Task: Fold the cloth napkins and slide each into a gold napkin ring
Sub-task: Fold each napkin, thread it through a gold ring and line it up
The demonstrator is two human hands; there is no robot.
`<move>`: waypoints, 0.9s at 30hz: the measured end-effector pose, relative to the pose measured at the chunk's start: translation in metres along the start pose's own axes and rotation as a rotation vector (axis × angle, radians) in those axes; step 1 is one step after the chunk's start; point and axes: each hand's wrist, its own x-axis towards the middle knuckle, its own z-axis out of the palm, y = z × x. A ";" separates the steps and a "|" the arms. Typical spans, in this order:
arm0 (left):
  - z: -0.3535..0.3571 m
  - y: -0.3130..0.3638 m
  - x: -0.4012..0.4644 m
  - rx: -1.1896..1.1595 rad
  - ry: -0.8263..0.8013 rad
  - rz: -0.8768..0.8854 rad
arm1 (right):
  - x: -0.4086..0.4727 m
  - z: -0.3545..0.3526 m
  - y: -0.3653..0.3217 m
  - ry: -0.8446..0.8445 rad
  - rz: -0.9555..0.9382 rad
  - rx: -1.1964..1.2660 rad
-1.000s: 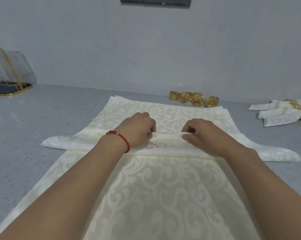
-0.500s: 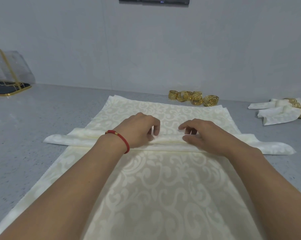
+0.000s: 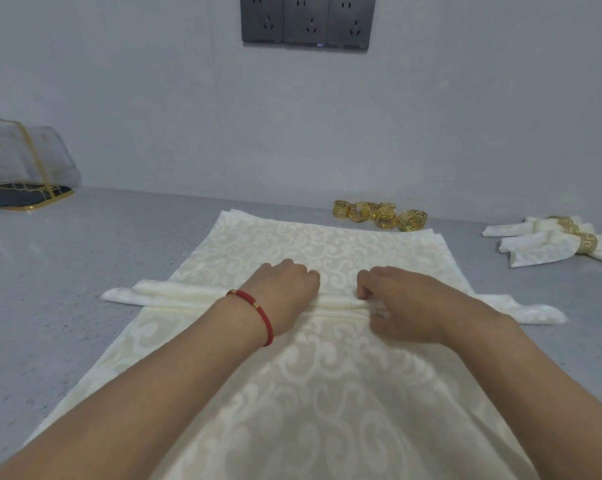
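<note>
Napkin (image 3: 174, 296) lies rolled, long axis left-right; both hands' fingers (image 3: 363, 293) pinch it.

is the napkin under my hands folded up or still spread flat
Folded: the napkin is a narrow pleated strip across the flat napkin stack, pinched by left hand and right hand.

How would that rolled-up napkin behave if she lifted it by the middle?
Probably floppy: the rolled napkin lies limp, so its ends would likely droop. It may loosen too, since both the left hand and right hand press it. It looks light.
</note>
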 end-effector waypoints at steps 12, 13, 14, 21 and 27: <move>0.036 0.026 -0.056 -0.445 0.022 -0.094 | -0.067 0.037 -0.011 -0.031 -0.068 -0.143; 0.039 0.026 -0.055 -0.408 0.029 -0.088 | -0.068 0.034 -0.012 -0.051 -0.062 -0.132; 0.042 0.027 -0.054 -0.386 0.039 -0.084 | -0.069 0.030 -0.014 -0.072 -0.038 -0.123; 0.050 0.030 -0.051 -0.340 0.098 -0.083 | 0.004 0.001 -0.062 0.261 0.119 -0.095; 0.049 0.030 -0.054 -0.424 0.086 -0.089 | 0.062 0.050 -0.069 0.128 0.337 0.279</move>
